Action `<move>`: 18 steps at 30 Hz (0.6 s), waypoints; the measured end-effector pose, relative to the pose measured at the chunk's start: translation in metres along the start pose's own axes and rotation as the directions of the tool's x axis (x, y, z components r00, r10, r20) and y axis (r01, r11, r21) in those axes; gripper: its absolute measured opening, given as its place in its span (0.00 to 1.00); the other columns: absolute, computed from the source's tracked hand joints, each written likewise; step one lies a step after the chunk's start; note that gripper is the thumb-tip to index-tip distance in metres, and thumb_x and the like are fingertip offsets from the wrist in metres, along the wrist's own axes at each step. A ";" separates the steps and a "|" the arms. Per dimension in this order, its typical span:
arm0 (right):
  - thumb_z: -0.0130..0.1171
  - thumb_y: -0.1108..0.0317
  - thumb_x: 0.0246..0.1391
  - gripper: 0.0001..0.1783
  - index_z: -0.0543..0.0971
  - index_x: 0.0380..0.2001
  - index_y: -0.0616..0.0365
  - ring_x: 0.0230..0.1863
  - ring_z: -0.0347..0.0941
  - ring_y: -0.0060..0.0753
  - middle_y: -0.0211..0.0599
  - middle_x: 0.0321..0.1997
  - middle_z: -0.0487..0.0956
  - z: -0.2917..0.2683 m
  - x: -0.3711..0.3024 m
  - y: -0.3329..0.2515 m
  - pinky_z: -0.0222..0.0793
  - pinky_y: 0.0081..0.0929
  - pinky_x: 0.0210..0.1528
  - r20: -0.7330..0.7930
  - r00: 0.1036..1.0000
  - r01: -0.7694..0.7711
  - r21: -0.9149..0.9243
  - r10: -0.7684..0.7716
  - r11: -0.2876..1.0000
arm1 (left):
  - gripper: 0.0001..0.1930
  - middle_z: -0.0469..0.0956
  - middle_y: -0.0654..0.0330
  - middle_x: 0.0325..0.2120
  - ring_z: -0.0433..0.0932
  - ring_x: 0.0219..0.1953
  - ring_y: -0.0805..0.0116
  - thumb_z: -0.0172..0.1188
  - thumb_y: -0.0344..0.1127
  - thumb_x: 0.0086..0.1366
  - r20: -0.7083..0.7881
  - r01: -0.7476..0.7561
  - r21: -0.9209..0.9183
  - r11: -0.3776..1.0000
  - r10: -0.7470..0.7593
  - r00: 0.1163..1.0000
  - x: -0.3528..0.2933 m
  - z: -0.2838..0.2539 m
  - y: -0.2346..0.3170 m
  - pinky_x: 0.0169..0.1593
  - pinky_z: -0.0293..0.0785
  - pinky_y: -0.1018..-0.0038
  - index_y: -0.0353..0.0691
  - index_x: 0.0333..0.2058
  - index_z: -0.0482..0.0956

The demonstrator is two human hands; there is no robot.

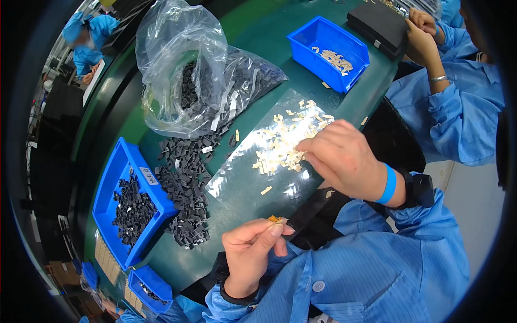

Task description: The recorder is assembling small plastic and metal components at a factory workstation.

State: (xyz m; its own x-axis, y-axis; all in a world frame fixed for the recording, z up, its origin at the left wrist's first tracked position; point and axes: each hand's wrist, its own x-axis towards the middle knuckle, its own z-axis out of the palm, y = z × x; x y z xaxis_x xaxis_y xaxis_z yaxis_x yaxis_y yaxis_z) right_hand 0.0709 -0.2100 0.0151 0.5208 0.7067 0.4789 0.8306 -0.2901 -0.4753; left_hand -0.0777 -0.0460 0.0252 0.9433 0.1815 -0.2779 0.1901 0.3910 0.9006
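Note:
Between the thumb and fingers of my left hand is a small yellowish piece, held near the table's front edge. My right hand reaches over a scattered pile of small cream-coloured pieces, its thumb and index finger pinched together at the pile's right side. Whether a piece sits between those fingertips is hidden. The cream pieces lie on a clear plastic sheet on the green table. Left of the sheet spreads a heap of small black plastic parts.
A blue bin of black parts stands at left, a smaller blue bin below it. A clear plastic bag of black parts lies at the back. Another blue bin holds cream pieces, beside a black box. Co-workers sit nearby.

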 end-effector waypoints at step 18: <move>0.61 0.74 0.44 0.06 0.76 0.28 0.60 0.32 0.70 0.32 0.36 0.31 0.73 0.018 -0.005 -0.037 0.64 0.25 0.32 0.104 0.990 -0.140 0.649 0.095 0.748 | 0.07 0.74 0.50 0.37 0.74 0.28 0.73 0.58 0.20 0.55 -0.157 -0.286 0.070 0.956 0.294 0.943 -0.001 0.006 -0.011 0.30 0.72 0.81 0.27 0.34 0.78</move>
State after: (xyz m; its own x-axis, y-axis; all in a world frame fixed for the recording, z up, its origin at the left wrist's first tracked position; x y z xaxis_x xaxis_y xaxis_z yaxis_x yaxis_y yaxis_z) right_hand 0.0341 -0.1910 0.0169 0.5738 0.7394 0.3521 0.4205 0.1029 -0.9014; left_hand -0.0788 -0.0559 0.0177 0.9026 0.4276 -0.0501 -0.0692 0.2590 0.9634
